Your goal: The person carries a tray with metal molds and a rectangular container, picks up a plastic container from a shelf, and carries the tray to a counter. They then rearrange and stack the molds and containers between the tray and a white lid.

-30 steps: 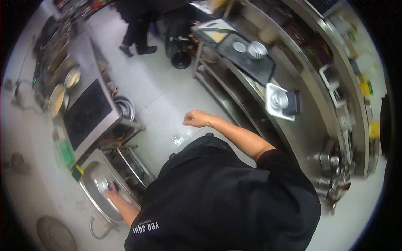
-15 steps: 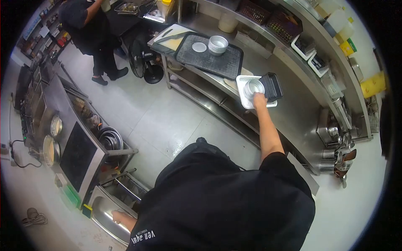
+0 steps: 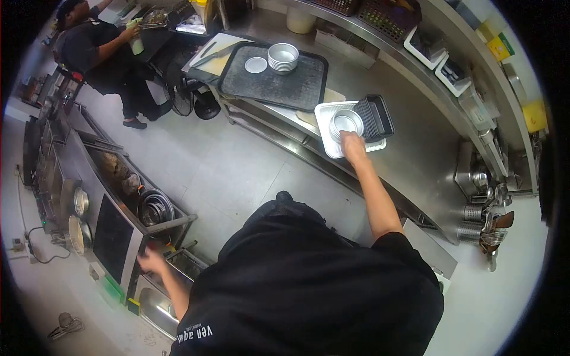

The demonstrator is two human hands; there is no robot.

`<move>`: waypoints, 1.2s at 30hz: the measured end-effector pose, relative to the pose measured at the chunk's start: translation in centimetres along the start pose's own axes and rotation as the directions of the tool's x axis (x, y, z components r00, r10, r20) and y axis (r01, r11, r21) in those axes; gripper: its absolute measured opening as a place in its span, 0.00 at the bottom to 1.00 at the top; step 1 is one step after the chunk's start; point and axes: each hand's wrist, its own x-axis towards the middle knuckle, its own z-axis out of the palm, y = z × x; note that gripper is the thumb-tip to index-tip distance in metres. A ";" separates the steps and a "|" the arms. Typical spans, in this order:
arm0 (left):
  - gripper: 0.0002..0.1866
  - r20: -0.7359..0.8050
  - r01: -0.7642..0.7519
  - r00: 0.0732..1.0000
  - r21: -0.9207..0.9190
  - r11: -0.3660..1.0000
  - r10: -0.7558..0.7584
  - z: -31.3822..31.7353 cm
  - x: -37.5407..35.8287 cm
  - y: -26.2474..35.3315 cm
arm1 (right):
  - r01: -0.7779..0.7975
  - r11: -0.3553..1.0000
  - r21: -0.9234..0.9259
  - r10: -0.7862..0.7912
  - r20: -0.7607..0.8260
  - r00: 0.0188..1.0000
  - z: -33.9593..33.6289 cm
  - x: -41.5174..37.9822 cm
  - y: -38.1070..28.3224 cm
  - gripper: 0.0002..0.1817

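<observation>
My right hand (image 3: 353, 147) is closed on the near rim of a round silver metal tin (image 3: 347, 122). The tin sits over a white rectangular tray (image 3: 326, 127) on the steel counter. Beside it in the same tray leans a stack of black rectangular pans (image 3: 375, 118). My left hand (image 3: 152, 261) is out to the left, between the sink (image 3: 160, 311) and the corner of the other counter. Motion smears its fingers, and a dark red patch shows just beyond it.
A black tray (image 3: 243, 83) holds a stack of round tins (image 3: 282, 58) and one flat round piece (image 3: 256, 64). A knife (image 3: 215, 55) lies on a cutting board. Across the aisle, near a floor fan (image 3: 180, 89), a co-worker (image 3: 98, 53) holds a pale bottle (image 3: 136, 40).
My left hand has risen from the sink toward the counter corner. My right hand stays at the tin. The co-worker has turned, and more of them shows. The whole view has shifted slightly.
</observation>
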 end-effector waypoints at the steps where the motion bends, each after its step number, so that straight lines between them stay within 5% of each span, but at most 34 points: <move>1: 0.23 0.222 0.060 0.975 -0.365 0.929 0.024 2.0 -0.2 3.0 | 0.061 0.996 -0.058 -0.064 -0.045 0.997 0.2 -0.1 0.0 0.11; 2: 0.25 0.325 -0.049 0.929 -0.363 0.930 0.176 0.4 -2.3 11.3 | 0.023 1.000 -0.007 -0.023 -0.062 0.998 0.4 -0.3 -0.1 0.11; 4: 0.28 0.342 -0.221 0.833 -0.514 0.829 0.434 5.0 -6.8 18.5 | 0.060 0.998 0.015 -0.058 -0.089 0.994 1.1 -0.5 0.3 0.11; 6: 0.24 0.536 -0.034 0.619 -0.712 0.701 0.574 3.7 -11.8 29.7 | 0.092 0.995 0.034 -0.088 -0.117 0.989 1.9 -0.9 1.1 0.12; 9: 0.18 0.270 -0.251 0.234 -0.911 0.327 0.934 5.1 -18.2 41.5 | 0.153 0.981 0.123 -0.133 -0.163 0.978 1.5 -1.3 1.6 0.14; 11: 0.17 0.219 -0.188 0.044 -0.957 0.223 0.975 5.6 -22.1 47.4 | 0.148 0.921 0.361 0.020 -0.421 0.907 -1.1 -2.0 0.7 0.17; 13: 0.17 0.307 -0.127 -0.054 -0.946 0.299 0.950 6.0 -25.2 51.9 | 0.077 0.911 0.404 0.119 -0.438 0.891 -0.9 -1.8 2.1 0.21; 15: 0.19 0.335 -0.196 -0.105 -0.930 0.311 0.936 8.0 -28.2 54.7 | -0.241 0.695 0.677 0.480 -0.188 0.857 0.8 -1.6 3.9 0.22; 18: 0.23 0.367 -0.360 -0.151 -0.885 0.295 0.918 10.5 -31.6 57.3 | -0.300 0.583 0.755 0.542 -0.086 0.836 3.2 -0.6 6.0 0.21; 23: 0.23 0.545 -0.566 -0.208 -0.745 0.355 0.812 13.3 -34.5 59.5 | -0.328 0.676 0.660 0.485 -0.064 0.872 3.0 0.3 5.5 0.20; 26: 0.15 0.512 -0.503 -0.071 -0.760 0.412 0.856 13.9 -35.5 58.8 | -0.325 0.509 0.797 0.559 -0.019 0.829 3.3 0.4 4.8 0.18; 28: 0.10 0.440 -0.477 0.067 -0.774 0.416 0.895 12.7 -35.6 58.8 | -0.288 0.654 0.699 0.520 -0.139 0.843 2.1 0.2 4.2 0.18; 32: 0.11 0.432 -0.507 0.063 -0.762 0.402 0.900 12.2 -35.0 59.1 | -0.361 0.623 0.694 0.550 -0.061 0.833 0.1 0.4 3.3 0.18; 36: 0.09 0.592 -0.425 0.010 -0.727 0.540 0.806 11.4 -34.1 58.5 | -0.403 0.625 0.668 0.560 -0.025 0.828 -0.8 0.9 3.6 0.16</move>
